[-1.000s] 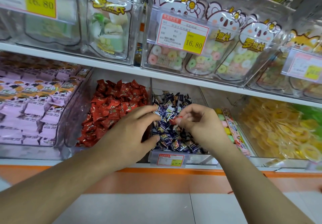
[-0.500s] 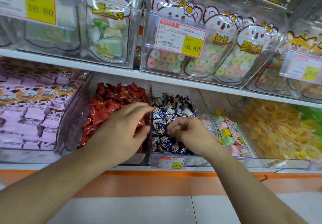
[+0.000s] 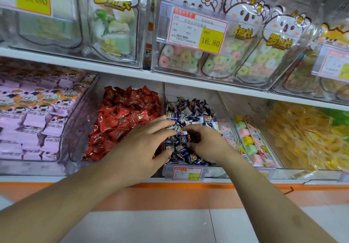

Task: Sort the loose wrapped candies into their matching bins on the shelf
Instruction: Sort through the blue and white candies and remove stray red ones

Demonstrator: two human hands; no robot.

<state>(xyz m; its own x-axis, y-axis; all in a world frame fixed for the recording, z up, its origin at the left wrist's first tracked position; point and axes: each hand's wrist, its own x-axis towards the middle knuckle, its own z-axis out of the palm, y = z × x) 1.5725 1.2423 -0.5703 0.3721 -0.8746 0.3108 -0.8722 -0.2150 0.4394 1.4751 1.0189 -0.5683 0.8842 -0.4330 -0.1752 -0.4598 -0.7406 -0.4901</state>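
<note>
right hand (image 3: 205, 142) curls down into the blue-and-white candies (image 3: 190, 114), pinching a dark piece (image 3: 194, 137). left hand (image 3: 145, 140), fingers extended, touches beside it; red candies (image 3: 124, 116) beneath that wrist.

Two hands in view: left hand (image 3: 143, 144), right hand (image 3: 205, 144). Five kinds of sweets along the lower shelf: purple packets (image 3: 34, 122), red candies (image 3: 124, 114), blue-and-white candies (image 3: 190, 110), pastel cubes (image 3: 247, 140), yellow sweets (image 3: 302, 135). Candies in each heap too many to count. Four yellow price tags (image 3: 210, 39) plain above, one more (image 3: 188, 173) below the blue-and-white bin.
</note>
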